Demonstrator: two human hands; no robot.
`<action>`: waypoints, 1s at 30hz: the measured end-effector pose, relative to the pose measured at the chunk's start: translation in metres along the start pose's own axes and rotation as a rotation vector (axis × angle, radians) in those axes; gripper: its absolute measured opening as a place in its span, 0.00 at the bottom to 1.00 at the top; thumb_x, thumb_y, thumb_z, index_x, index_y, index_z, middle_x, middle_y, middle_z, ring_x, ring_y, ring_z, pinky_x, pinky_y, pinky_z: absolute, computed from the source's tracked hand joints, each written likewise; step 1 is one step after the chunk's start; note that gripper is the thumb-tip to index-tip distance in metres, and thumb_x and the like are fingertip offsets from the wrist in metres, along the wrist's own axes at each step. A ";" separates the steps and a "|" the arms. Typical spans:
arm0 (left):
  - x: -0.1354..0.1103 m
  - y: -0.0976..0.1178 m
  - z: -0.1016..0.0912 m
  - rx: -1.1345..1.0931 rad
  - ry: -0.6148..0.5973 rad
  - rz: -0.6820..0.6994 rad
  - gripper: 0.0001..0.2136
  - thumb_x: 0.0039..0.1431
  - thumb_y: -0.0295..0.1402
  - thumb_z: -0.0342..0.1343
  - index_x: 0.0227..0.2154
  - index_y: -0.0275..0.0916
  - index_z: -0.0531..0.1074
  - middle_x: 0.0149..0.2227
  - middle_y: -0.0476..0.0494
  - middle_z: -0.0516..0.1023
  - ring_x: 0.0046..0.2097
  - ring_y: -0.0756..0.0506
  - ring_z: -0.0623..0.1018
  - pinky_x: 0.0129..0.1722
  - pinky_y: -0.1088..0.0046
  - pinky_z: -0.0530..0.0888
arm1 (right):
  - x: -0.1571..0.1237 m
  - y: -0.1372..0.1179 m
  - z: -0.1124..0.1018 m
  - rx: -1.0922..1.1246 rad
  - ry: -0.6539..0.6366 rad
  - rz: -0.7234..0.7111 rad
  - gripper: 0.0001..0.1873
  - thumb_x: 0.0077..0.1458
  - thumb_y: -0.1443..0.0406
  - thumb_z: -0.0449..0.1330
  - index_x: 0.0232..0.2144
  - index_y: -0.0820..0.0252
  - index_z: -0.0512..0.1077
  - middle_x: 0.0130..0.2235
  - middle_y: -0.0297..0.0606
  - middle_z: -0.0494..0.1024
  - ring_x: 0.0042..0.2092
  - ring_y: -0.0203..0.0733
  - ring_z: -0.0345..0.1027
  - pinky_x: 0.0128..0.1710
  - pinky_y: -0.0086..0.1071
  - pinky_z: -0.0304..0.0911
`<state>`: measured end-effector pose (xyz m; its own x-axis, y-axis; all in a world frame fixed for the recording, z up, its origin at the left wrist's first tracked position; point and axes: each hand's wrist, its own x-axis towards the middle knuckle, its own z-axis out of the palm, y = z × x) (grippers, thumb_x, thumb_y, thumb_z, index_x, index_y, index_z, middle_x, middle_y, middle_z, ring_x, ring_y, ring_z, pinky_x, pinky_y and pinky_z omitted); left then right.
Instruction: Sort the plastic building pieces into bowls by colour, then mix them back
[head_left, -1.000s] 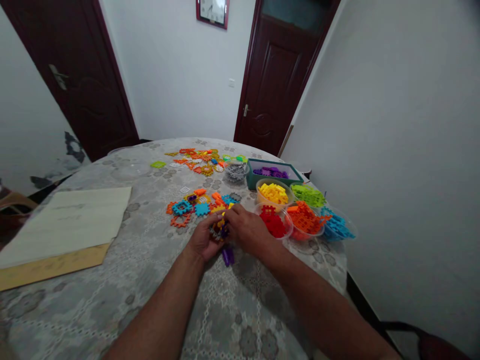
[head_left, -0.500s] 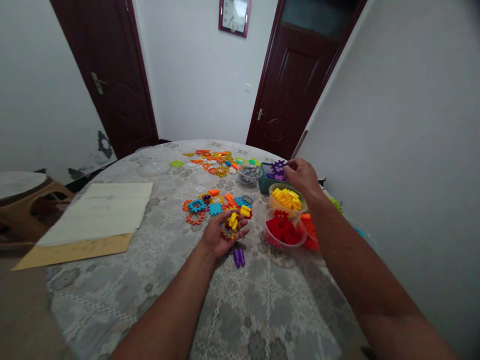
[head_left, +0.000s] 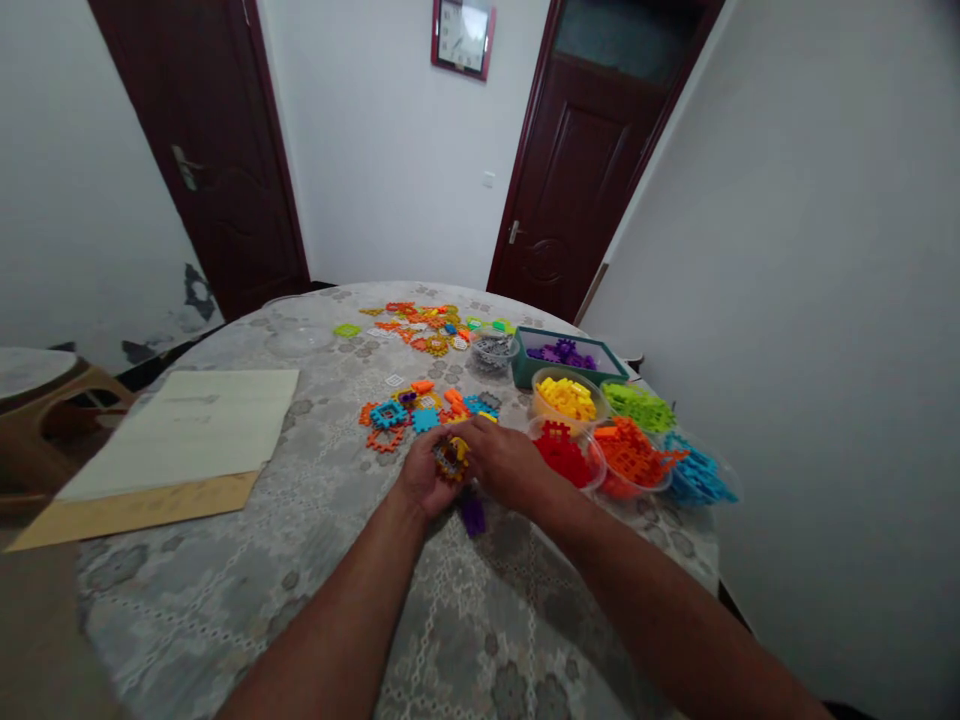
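My left hand (head_left: 425, 478) is curled around a small bundle of interlocking building pieces (head_left: 450, 460), grey and dark yellow with toothed edges. My right hand (head_left: 504, 460) meets it from the right, its fingers closed at a yellow building piece (head_left: 460, 446) on the bundle; the fingertips are partly hidden. Beneath the hands, a purple piece (head_left: 472, 515) lies on the tablecloth. Just beyond them is a loose group of blue, orange and yellow pieces, among them a blue toothed square (head_left: 426, 419).
To the right stand tubs of yellow (head_left: 564, 398), red (head_left: 559, 455), orange (head_left: 634, 455), green (head_left: 639, 405) and blue pieces (head_left: 697, 470). Behind them are a green box (head_left: 532, 376) with purple pieces and a grey-filled tub (head_left: 493, 350). Paper sheets (head_left: 187, 425) lie at left.
My right hand has come from the green box back to my left hand. The left fingers have closed more around the pieces. The view has shifted slightly, uncovering the tubs at right.
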<state>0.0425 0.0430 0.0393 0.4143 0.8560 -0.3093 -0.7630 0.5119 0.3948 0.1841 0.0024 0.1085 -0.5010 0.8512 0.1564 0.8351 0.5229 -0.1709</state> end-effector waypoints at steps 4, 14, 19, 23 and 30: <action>0.001 0.000 -0.001 0.000 -0.034 -0.021 0.05 0.64 0.28 0.58 0.33 0.33 0.76 0.30 0.39 0.83 0.29 0.44 0.83 0.29 0.69 0.80 | 0.001 -0.001 0.000 -0.104 -0.056 0.035 0.18 0.70 0.67 0.56 0.59 0.55 0.72 0.58 0.43 0.77 0.51 0.47 0.77 0.43 0.34 0.71; -0.010 0.003 0.007 0.088 0.069 -0.028 0.12 0.70 0.38 0.58 0.41 0.32 0.77 0.32 0.38 0.82 0.28 0.44 0.81 0.30 0.65 0.81 | -0.021 0.082 -0.043 -0.079 0.501 0.312 0.10 0.69 0.64 0.56 0.45 0.60 0.76 0.46 0.47 0.80 0.49 0.50 0.73 0.54 0.41 0.67; -0.011 0.004 0.008 0.066 0.019 -0.022 0.16 0.70 0.45 0.57 0.40 0.33 0.77 0.29 0.40 0.80 0.25 0.46 0.78 0.28 0.68 0.78 | -0.028 0.115 -0.053 -0.232 0.670 0.552 0.14 0.65 0.64 0.56 0.49 0.63 0.76 0.50 0.54 0.79 0.52 0.56 0.72 0.55 0.47 0.66; -0.010 0.004 0.005 0.017 -0.052 -0.019 0.19 0.71 0.46 0.54 0.40 0.32 0.77 0.27 0.41 0.78 0.25 0.46 0.77 0.30 0.67 0.78 | -0.028 0.071 -0.037 -0.047 0.621 0.312 0.14 0.68 0.64 0.56 0.50 0.62 0.76 0.49 0.51 0.80 0.50 0.53 0.74 0.56 0.46 0.68; -0.010 0.005 0.004 0.012 -0.095 -0.007 0.16 0.70 0.40 0.53 0.39 0.31 0.79 0.30 0.37 0.81 0.27 0.45 0.80 0.31 0.68 0.79 | -0.022 -0.027 0.010 0.193 0.206 0.110 0.13 0.69 0.63 0.61 0.54 0.55 0.74 0.54 0.45 0.79 0.51 0.47 0.76 0.49 0.37 0.71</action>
<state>0.0368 0.0373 0.0476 0.4655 0.8550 -0.2286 -0.7538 0.5184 0.4037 0.1701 -0.0296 0.0997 -0.3369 0.8865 0.3172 0.8135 0.4437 -0.3759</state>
